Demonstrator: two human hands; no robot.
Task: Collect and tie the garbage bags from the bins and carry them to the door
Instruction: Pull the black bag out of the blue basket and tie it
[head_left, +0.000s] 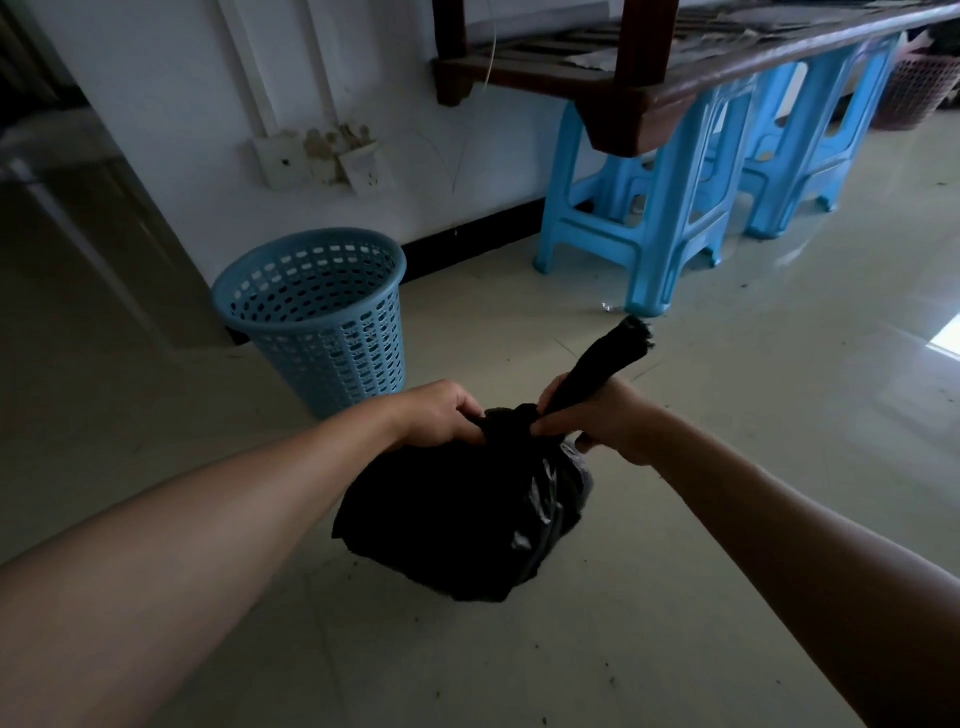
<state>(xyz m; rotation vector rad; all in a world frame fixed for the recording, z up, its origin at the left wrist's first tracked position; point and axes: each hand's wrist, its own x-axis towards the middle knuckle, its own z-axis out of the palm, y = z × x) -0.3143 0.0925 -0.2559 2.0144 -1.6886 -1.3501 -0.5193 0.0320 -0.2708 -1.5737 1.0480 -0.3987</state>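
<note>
Pale tiled floor (727, 415) runs to a white wall (156, 104), where one wooden slatted frame (675, 67) rests on two blue plastic stools, a near stool (639, 218) and a far stool (795, 156). One blue perforated bin (317, 322) stands by the wall. A brownish basket (914, 88) sits far right, its contents unclear. One black garbage bag (467, 519) sits on the floor before the bin, its contents hidden. The left hand (436, 415) grips the bag's neck beside the knot (514, 421). The right hand (597, 415) is curled round the twisted tail (608, 358).
</note>
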